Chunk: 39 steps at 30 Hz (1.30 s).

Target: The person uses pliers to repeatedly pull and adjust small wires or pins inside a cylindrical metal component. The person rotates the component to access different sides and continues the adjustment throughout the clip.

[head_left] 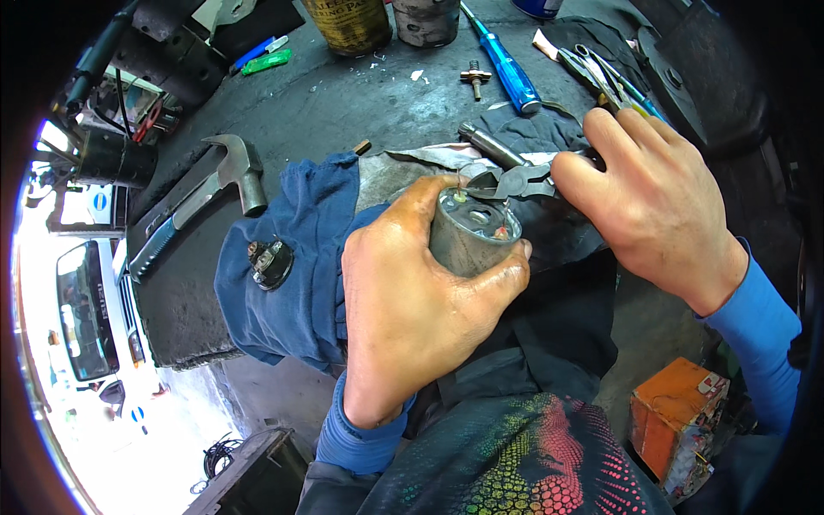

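metal can (pixel 468 247) pinched btwn l fingers (pixel 421 197) | r fingers (pixel 577 177) curled rnd pliers (pixel 520 181), tips @ can's top

white glare far left — edges dark, bent

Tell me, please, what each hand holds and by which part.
The left hand grips a grey metal cylinder around its side; the right hand holds grey metal pliers, apparently by their mostly hidden handles.

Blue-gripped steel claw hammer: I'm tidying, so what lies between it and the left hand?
In the head view, a rumpled blue cloth bearing a small, dark, round part lies between the hammer and left hand.
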Tool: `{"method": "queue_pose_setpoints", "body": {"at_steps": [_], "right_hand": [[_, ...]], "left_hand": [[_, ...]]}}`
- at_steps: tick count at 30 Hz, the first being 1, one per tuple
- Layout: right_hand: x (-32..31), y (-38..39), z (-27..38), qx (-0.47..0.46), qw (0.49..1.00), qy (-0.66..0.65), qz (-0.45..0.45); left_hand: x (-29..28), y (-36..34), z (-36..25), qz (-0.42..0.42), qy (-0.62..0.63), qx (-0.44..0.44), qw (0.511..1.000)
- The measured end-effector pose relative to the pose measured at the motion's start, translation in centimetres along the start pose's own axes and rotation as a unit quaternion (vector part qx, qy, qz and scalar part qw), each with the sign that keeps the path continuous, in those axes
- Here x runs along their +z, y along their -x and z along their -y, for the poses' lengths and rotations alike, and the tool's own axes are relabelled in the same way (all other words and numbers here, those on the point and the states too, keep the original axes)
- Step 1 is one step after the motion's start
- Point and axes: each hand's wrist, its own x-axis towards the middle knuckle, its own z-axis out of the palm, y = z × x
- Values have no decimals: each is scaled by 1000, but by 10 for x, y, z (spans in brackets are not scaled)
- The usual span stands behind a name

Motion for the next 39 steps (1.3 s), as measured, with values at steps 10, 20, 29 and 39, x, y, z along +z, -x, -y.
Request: {"method": "queue_pose_setpoints", "body": {"at_steps": [10,20,29,39], "right_hand": [[4,5,-12,49,981,-173,67],[-6,2,-2,57,985,-141,83],[-5,6,18,34,996,81,-22],[3,7,7,31,999,-26,3]], "left_hand": [[7,2,7,-38,17,21,999],[1,2,8,-35,19,35,999],[-1,2,3,-25,8,11,1000],[4,1,3,-33,22,-2,999]]}}
